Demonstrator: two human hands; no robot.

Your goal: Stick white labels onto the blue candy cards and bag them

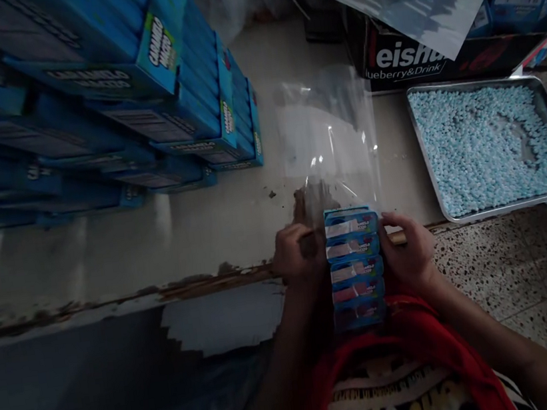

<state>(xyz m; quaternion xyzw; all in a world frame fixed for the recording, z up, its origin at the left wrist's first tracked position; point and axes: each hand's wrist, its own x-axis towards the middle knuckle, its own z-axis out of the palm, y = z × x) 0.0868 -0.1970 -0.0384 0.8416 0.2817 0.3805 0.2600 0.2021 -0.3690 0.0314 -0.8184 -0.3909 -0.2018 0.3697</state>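
A row of small blue candy boxes (356, 269) labelled "Caramelo Macizo" runs from the table edge towards my red-clad torso. Its far end meets the near end of a clear plastic bag (329, 147), which lies flat on the table. On the row's left side, my left hand (294, 251) is closed with its fingers curled at the bag's near edge. Across from it, my right hand (410, 246) pinches the bag's near right corner, close beside the top box. Both fingertips are partly dim, and what supports the lower boxes is hidden.
Stacked blue display boxes (100, 80) fill the table's left side. A metal tray (433, 174) of pale blue candies (487, 143) sits at the right. Behind it stands a black carton (401, 70) with plastic sheets (445, 14) over it. The table's front edge (222, 277) is worn.
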